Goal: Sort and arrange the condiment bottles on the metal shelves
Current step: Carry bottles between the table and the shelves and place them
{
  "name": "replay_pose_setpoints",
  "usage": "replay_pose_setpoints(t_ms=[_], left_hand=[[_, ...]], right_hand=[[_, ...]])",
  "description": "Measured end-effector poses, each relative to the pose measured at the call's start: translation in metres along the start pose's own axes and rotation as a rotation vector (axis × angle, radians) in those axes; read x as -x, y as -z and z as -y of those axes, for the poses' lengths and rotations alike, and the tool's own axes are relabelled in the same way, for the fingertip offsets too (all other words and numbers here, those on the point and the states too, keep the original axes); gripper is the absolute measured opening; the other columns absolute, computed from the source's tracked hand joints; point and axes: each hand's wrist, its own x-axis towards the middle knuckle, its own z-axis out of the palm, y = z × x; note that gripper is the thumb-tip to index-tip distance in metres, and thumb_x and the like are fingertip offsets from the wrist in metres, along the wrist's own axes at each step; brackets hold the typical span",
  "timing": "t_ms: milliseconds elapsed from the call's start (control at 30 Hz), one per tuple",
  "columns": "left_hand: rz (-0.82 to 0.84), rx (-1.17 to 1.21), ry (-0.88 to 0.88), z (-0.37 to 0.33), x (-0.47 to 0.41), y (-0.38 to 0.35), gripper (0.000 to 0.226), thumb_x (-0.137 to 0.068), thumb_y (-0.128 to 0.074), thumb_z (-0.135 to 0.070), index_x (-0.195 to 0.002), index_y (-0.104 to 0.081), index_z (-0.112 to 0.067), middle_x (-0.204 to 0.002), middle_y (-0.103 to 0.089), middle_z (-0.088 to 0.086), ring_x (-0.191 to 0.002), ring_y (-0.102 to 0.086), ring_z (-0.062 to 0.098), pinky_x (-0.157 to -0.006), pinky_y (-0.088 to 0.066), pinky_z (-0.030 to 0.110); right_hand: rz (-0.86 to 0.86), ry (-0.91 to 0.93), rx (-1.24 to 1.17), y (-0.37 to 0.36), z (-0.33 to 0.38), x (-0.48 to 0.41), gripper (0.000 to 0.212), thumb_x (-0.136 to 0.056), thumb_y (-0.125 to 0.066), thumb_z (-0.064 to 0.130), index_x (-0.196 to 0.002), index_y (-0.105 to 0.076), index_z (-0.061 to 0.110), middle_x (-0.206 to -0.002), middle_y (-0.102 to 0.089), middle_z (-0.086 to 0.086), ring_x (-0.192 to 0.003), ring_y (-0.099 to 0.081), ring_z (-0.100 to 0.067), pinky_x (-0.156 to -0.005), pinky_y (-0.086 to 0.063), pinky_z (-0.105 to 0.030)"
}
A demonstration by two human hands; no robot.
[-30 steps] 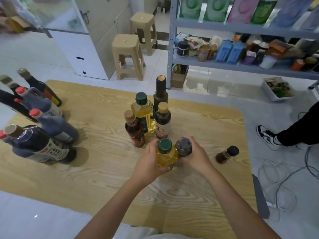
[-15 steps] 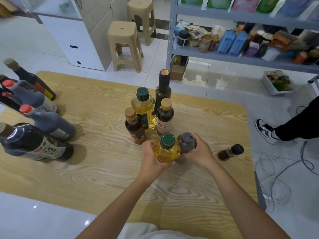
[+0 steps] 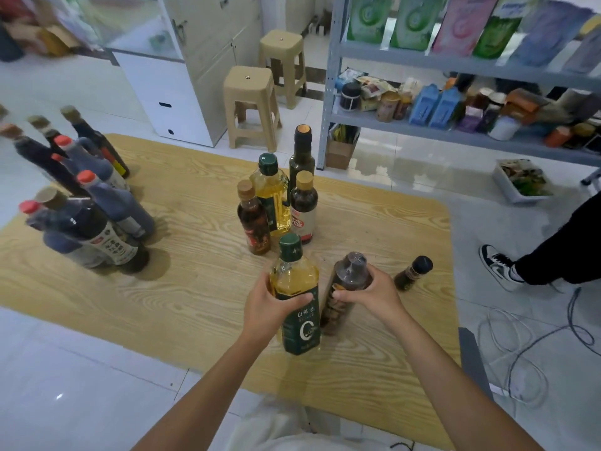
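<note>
While left hand (image 3: 265,309) grips yellow-oil bottle (image 3: 297,283) | right hand (image 3: 375,294) grips dark-filled bottle (image 3: 336,312)

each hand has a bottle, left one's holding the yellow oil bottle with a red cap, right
Not quite: the cap is dark green, not red. The head view shows the left hand holding the yellow oil bottle with a green cap, while the right hand holds a dark bottle.
</note>
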Motion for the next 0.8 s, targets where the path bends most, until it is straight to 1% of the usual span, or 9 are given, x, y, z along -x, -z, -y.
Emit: replay_pose_setpoints(t_ms=[167, 267, 300, 400, 533, 600, 667, 733, 800], left_hand=[[-0.038, 0.085, -0.001, 0.000, 0.043, 0.019, 0.053, -0.058, -0.089, -0.033, -0.101, -0.061, -0.024, -0.097, -0.070, -0.006, -0.088, -0.067, 0.010, -0.077, -0.054, 0.031], [-0.080, 0.192, -0.001, -0.002, 0.072, 0.039, 0.063, -0.051, -0.083, -0.047, -0.103, -0.063, -0.018, -0.095, -0.072, -0.001, -0.085, -0.070, 0.014, -0.071, -0.054, 0.028], [-0.103, 0.225, 0.001, -0.003, 0.081, 0.047, 0.060, -0.054, -0.082, -0.045, -0.103, -0.064, -0.016, -0.095, -0.072, 0.000, -0.084, -0.070, 0.015, -0.069, -0.054, 0.026], [-0.199, 0.336, 0.003, -0.006, 0.107, 0.075, 0.033, -0.074, -0.078, -0.023, -0.102, -0.065, -0.013, -0.089, -0.074, 0.004, -0.077, -0.071, 0.017, -0.061, -0.052, 0.021], [-0.350, 0.451, -0.018, -0.009, 0.143, 0.119, 0.020, -0.079, -0.071, -0.018, -0.095, -0.065, -0.010, -0.078, -0.074, 0.002, -0.067, -0.070, 0.018, -0.057, -0.053, 0.023], [-0.413, 0.488, -0.033, -0.010, 0.158, 0.141, 0.029, -0.073, -0.075, -0.026, -0.094, -0.064, -0.010, -0.079, -0.074, 0.005, -0.070, -0.071, 0.023, -0.061, -0.055, 0.028], [-0.483, 0.520, -0.055, -0.012, 0.174, 0.165, 0.048, -0.062, -0.081, -0.037, -0.095, -0.064, -0.007, -0.083, -0.074, 0.009, -0.072, -0.070, 0.027, -0.064, -0.055, 0.032], [-0.550, 0.547, -0.085, -0.012, 0.189, 0.190, 0.063, -0.055, -0.075, -0.049, -0.099, -0.063, -0.005, -0.087, -0.074, 0.012, -0.074, -0.071, 0.029, -0.066, -0.056, 0.035], [-0.624, 0.578, -0.110, -0.010, 0.204, 0.217, 0.069, -0.053, -0.073, -0.053, -0.101, -0.063, -0.004, -0.089, -0.073, 0.014, -0.076, -0.070, 0.031, -0.069, -0.057, 0.037]], right_hand=[[0.121, 0.101, 0.041, -0.001, 0.022, 0.031, 0.053, -0.055, -0.089, 0.028, -0.103, -0.067, 0.018, -0.096, -0.069, 0.010, -0.088, -0.062, -0.002, -0.067, -0.045, -0.015], [0.221, 0.198, 0.060, -0.012, 0.042, 0.047, 0.044, -0.058, -0.088, 0.027, -0.098, -0.069, 0.022, -0.094, -0.070, 0.011, -0.084, -0.063, 0.002, -0.066, -0.046, -0.014], [0.253, 0.229, 0.063, -0.018, 0.048, 0.052, 0.042, -0.059, -0.087, 0.027, -0.097, -0.069, 0.022, -0.093, -0.070, 0.012, -0.084, -0.064, 0.002, -0.066, -0.046, -0.014], [0.347, 0.305, 0.073, -0.044, 0.069, 0.063, 0.041, -0.060, -0.086, 0.029, -0.097, -0.069, 0.021, -0.093, -0.071, 0.010, -0.086, -0.065, -0.003, -0.069, -0.048, -0.018], [0.489, 0.420, 0.055, -0.090, 0.106, 0.085, 0.030, -0.065, -0.083, 0.029, -0.091, -0.068, 0.024, -0.088, -0.070, 0.014, -0.078, -0.064, 0.003, -0.064, -0.046, -0.008], [0.570, 0.475, 0.042, -0.115, 0.125, 0.099, 0.024, -0.067, -0.082, 0.029, -0.086, -0.069, 0.024, -0.082, -0.072, 0.011, -0.073, -0.066, 0.002, -0.062, -0.047, -0.007], [0.677, 0.501, -0.004, -0.144, 0.142, 0.114, 0.022, -0.068, -0.082, 0.030, -0.084, -0.069, 0.022, -0.077, -0.073, 0.008, -0.069, -0.068, -0.001, -0.060, -0.048, -0.009], [0.765, 0.508, -0.054, -0.174, 0.158, 0.130, 0.034, -0.062, -0.081, 0.039, -0.087, -0.068, 0.019, -0.077, -0.073, 0.005, -0.070, -0.069, -0.007, -0.059, -0.049, -0.012], [0.834, 0.530, -0.091, -0.205, 0.175, 0.145, 0.049, -0.053, -0.075, 0.050, -0.089, -0.068, 0.018, -0.079, -0.074, 0.002, -0.073, -0.071, -0.013, -0.061, -0.051, -0.016]])
